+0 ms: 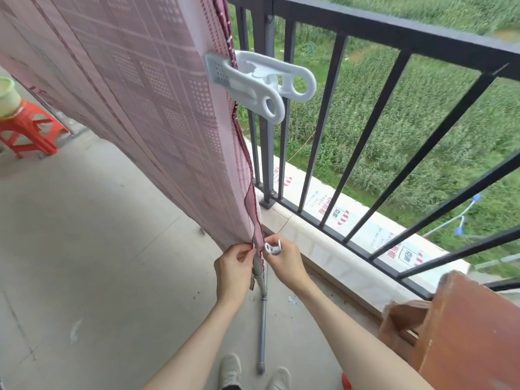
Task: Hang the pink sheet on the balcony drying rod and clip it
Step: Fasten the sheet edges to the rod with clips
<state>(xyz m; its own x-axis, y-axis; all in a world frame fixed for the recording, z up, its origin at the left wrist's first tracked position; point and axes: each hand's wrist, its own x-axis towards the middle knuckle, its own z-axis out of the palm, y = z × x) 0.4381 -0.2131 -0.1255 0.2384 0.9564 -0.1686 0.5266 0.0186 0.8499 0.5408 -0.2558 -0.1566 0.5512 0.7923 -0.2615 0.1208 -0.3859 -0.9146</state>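
Note:
The pink sheet (pixel 135 102) with a dotted square pattern hangs down across the left half of the view. A large white clip (pixel 261 83) clamps its right edge high up. At the sheet's lower corner my left hand (pixel 235 266) pinches the hem against the grey stand pole (pixel 261 319). My right hand (pixel 284 263) holds a second white clip (pixel 273 247) right beside that corner. The top rod is hidden above the frame.
The black balcony railing (pixel 394 32) runs along the right over a low tiled ledge (pixel 323 237), with green field beyond. A brown wooden chair (pixel 464 327) stands at the lower right. A red stool (pixel 31 133) carrying a green basin (pixel 8 97) sits at far left. My shoes show at the bottom.

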